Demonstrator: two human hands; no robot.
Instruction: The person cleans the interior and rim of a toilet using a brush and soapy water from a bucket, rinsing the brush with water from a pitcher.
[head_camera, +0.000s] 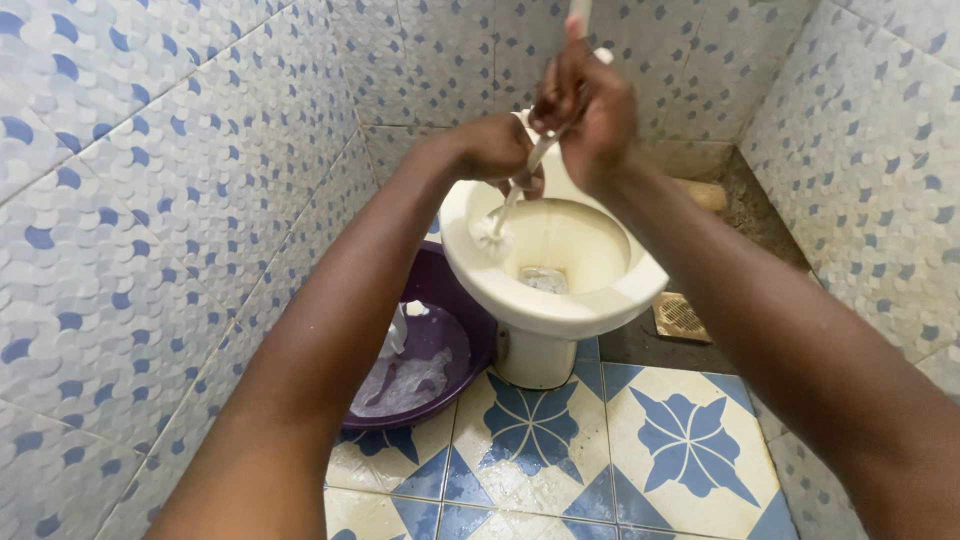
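Toilet brush (520, 190) angling down-left, bristle head pressing on inner left rim of cream toilet bowl (600, 290). Right hand (590, 110) gripping upper handle, fingers curled, wrist bent. Left hand (495, 150) clenching handle lower down, forearm stretching forward. Purple basin (440, 345) sitting just left of bowl on patterned floor (690, 440).

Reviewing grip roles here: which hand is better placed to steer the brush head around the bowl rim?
Probably the left hand: it grips the toilet brush handle lower, nearer the bristles on the toilet bowl rim. The right hand holds the handle higher up.
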